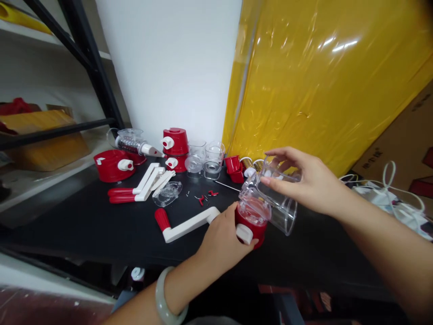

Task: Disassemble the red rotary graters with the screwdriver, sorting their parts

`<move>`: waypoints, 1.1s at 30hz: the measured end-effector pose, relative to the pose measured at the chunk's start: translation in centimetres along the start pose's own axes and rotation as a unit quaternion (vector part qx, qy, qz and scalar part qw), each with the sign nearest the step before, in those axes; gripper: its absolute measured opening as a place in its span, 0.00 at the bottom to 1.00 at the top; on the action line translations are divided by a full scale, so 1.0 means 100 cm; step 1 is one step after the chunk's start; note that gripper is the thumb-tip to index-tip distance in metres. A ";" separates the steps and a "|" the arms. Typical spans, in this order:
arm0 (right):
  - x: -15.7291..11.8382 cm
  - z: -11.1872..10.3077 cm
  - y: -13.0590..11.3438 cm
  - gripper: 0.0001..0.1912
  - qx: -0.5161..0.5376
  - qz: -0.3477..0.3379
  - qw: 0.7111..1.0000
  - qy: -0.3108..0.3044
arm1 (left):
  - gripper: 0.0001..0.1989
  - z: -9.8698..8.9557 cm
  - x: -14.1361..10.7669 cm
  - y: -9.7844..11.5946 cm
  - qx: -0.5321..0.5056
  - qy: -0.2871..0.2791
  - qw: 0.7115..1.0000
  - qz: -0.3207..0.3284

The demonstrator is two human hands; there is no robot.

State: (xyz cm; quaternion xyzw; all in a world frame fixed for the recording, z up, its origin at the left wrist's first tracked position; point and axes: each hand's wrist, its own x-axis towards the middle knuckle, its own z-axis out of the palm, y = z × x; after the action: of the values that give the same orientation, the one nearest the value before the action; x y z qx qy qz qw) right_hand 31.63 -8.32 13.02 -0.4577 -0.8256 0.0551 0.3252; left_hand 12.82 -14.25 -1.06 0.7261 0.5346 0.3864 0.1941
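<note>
My left hand (221,239) is wrapped round a red base (259,232) that has a white knob (244,233) on its near side. My right hand (301,180) grips a clear plastic grater housing (279,205) by its upper rim. The housing is tilted and meets the top of the red base; whether they are locked together I cannot tell. Beside my left hand lies a white crank handle (189,228) with a red grip, its far end partly hidden by my fingers.
Behind stand stacked red bases (175,142), clear housings (212,158) and red pushers (234,168). More crank handles (138,192), a clear plate (167,193) and small red clips (202,200) lie on the black table (84,230). White cables (385,203) bunch at the right.
</note>
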 end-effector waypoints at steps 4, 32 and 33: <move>0.002 0.002 0.008 0.32 0.004 -0.027 1.000 -0.006 | 0.37 -0.003 0.001 0.002 0.005 -0.006 0.999 -0.045; 0.046 -0.071 0.131 0.43 -0.150 0.139 0.977 0.065 | 0.41 -0.013 -0.012 0.005 0.019 0.033 0.999 0.002; 0.046 -0.067 0.148 0.42 -0.174 0.165 0.969 0.057 | 0.42 -0.022 -0.014 0.006 0.009 0.046 0.999 0.022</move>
State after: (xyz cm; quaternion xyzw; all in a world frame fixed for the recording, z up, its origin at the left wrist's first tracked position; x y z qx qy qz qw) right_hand 44.54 2.43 14.77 -0.6399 -0.7155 -0.0629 0.2732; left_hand 11.28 -16.03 0.22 0.7211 0.5304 0.4184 0.1540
